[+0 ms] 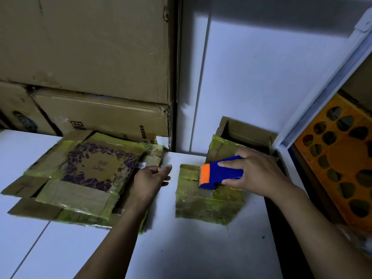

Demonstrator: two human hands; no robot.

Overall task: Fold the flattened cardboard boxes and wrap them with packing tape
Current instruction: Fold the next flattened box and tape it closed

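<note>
One folded box point(207, 206) sits mid-desk point(181, 248), skinned in yellowish tape. The tape dispenser point(221, 172) lies on its top, cutter end leftward, with the right hand point(255, 172) clamped round the blue body, likely running a strip along the top seam. Meanwhile the left hand point(150, 178), fingers loose and gripping nothing, waits at the right edge of the flattened-box stack point(80, 178), probably for the next blank. Just behind sits an open carton point(247, 131).

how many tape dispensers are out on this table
1. The blue and orange tape dispenser is gripped by the right hand, on top of the taped cardboard bundle at the table's right side. Another could be hidden in the open box behind.
</note>
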